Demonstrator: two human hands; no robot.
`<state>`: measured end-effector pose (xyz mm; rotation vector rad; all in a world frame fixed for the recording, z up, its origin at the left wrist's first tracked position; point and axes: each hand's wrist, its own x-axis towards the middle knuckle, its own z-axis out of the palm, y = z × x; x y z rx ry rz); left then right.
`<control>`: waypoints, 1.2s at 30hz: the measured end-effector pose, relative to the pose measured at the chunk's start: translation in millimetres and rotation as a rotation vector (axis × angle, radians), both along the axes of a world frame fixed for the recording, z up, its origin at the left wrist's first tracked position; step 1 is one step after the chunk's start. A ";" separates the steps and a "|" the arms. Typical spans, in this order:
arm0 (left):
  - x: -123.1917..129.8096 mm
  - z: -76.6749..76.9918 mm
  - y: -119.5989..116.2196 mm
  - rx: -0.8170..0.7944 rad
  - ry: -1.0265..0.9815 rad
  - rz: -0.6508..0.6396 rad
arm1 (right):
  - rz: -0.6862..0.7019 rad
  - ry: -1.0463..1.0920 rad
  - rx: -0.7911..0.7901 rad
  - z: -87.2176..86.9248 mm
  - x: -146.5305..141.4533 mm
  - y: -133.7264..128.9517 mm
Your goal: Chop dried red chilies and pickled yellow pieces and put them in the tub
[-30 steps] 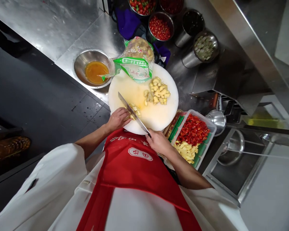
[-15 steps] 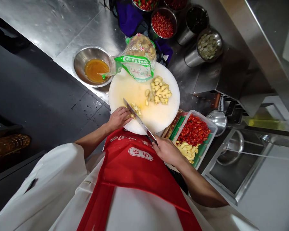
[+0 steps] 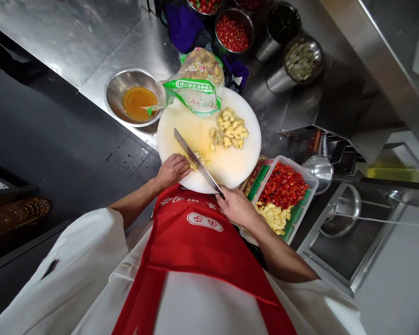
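Observation:
My right hand [image 3: 238, 206] is wrapped round the handle of a long kitchen knife [image 3: 195, 159]. The blade slants across the near part of a round white cutting board [image 3: 242, 170], its tip pointing away to the left. On the blade's left side, my left hand [image 3: 173, 170] rests at the board's edge, its bent fingers pressed on a piece of ginger, mostly hidden beneath them. Small cut ginger pieces [image 3: 199, 156] lie beside the blade. Farther back on the board is a heap of peeled ginger [image 3: 233, 129].
A green-printed plastic bag [image 3: 200, 77] of ginger overlaps the board's far edge. Left of it is a steel bowl [image 3: 113, 88] with brownish liquid. At right, a clear container [image 3: 312, 186] holds chopped red peppers [image 3: 282, 184] and sliced ginger [image 3: 274, 217]. Steel pots [image 3: 277, 83] stand behind.
The knife has slid forward and to the left, its tip now farther over the board. My right hand moved slightly with it. My left hand has stayed nearly in place.

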<state>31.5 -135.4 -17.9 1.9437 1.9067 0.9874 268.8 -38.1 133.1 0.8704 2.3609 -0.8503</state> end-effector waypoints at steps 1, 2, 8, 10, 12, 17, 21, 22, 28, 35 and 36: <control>-0.1 -0.5 -0.2 -0.004 0.004 0.003 | 0.003 -0.009 -0.012 8.0 5.9 -0.4; -0.2 -1.1 -0.3 -0.007 0.007 0.005 | 0.008 -0.021 -0.027 15.0 11.1 -0.7; -1.5 -5.0 -0.3 -0.006 0.023 -0.014 | 0.009 -0.053 -0.093 28.5 22.2 0.1; -1.5 -5.3 -0.2 -0.008 0.018 -0.007 | 0.007 -0.057 -0.103 26.2 20.2 1.0; -1.3 -5.0 -0.1 -0.010 0.018 -0.001 | 0.006 -0.065 -0.108 23.9 18.1 2.0; -1.8 -4.7 0.3 -0.001 0.023 -0.016 | -0.003 -0.069 -0.112 18.7 16.7 4.3; -3.1 -5.4 0.6 0.011 0.021 -0.023 | 0.020 -0.069 -0.081 -3.0 3.5 3.6; -3.6 -5.5 0.7 0.012 0.020 -0.026 | 0.024 -0.066 -0.063 -11.3 -2.8 3.5; -6.1 -3.9 0.2 -0.003 0.004 -0.058 | 0.007 0.038 -0.022 -39.6 -28.4 9.4; -11.4 7.5 -17.1 0.042 -0.096 0.078 | -0.145 0.117 -0.047 -12.6 -1.0 8.3; -12.6 8.8 -19.1 0.035 -0.101 0.135 | -0.148 0.122 -0.051 -8.7 3.2 7.2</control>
